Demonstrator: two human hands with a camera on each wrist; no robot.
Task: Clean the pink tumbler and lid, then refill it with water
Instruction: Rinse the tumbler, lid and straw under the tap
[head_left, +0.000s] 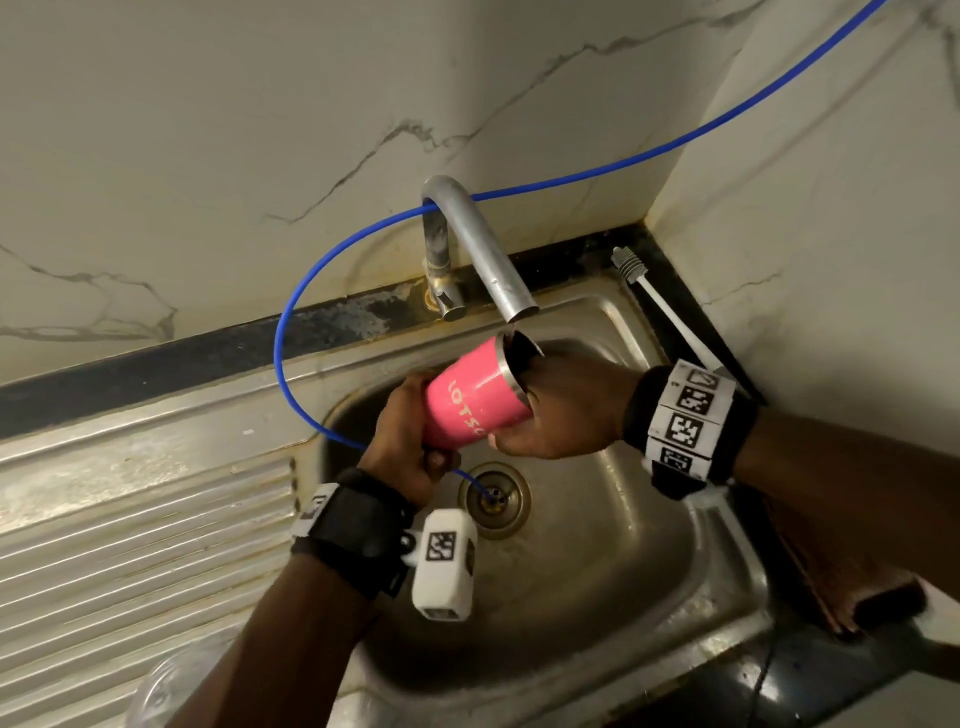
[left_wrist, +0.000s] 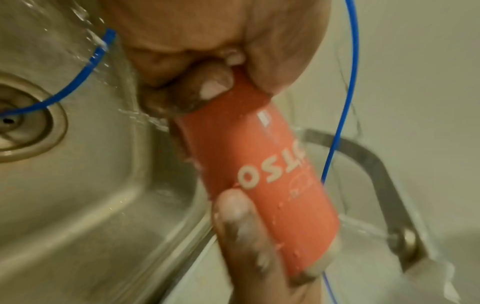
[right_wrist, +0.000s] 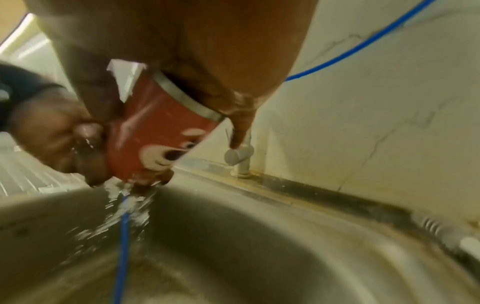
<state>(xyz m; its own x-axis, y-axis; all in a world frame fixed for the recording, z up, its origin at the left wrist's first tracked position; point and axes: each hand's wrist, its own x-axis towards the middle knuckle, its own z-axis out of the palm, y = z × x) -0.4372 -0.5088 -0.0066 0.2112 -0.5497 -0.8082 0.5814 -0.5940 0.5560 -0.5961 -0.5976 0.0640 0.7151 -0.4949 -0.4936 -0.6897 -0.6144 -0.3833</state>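
Note:
The pink tumbler (head_left: 467, 405) lies tilted over the steel sink (head_left: 597, 571), its steel-rimmed mouth up and to the right just below the faucet spout (head_left: 488, 260). My left hand (head_left: 405, 426) grips its base. My right hand (head_left: 561, 410) has fingers inside the mouth and a soapy thumb along the outer wall (left_wrist: 233, 209). The left wrist view shows white lettering on the tumbler (left_wrist: 272, 185); the right wrist view shows a cartoon face on the tumbler (right_wrist: 155, 123). Water drips off the base. A clear round object (head_left: 171, 686), possibly the lid, sits at the lower left.
A blue tube (head_left: 291, 322) loops over the faucet and runs down into the drain (head_left: 493, 499). A white-handled brush (head_left: 654, 306) lies in the back right corner. The ribbed drainboard (head_left: 130, 545) is at the left. Marble walls close the back and right.

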